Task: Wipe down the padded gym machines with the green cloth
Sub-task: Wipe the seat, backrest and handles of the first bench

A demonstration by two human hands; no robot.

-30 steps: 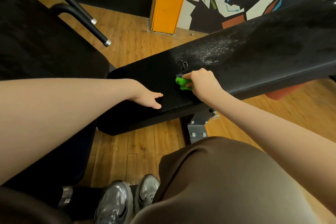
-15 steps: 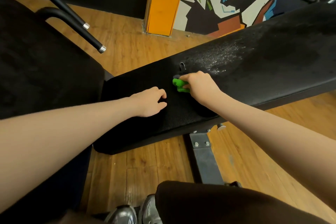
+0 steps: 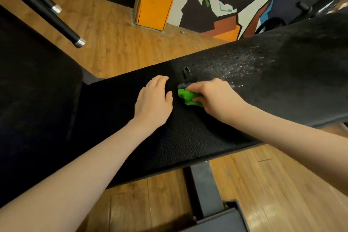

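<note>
Right hand: the right hand [image 3: 216,96] is seen curled round the green cloth [image 3: 188,97], which is pinched and pressed onto the black pad [image 3: 188,137].
Green cloth: bunched under the right hand's fingers, near the middle of the pad, just below a small tear [image 3: 186,72] in the cover.
Left hand: the left hand [image 3: 153,100] is laid flat on the pad, fingers straight and close together, just beside the cloth and not touching it.
Pad surface: whitish speckles [image 3: 235,68] are seen to the right of the tear.
Beneath: a grey metal support [image 3: 205,190] is seen on the wooden floor [image 3: 273,184].
Left side: a second black pad [image 3: 33,81] and two black bars [image 3: 56,20] are seen.
</note>
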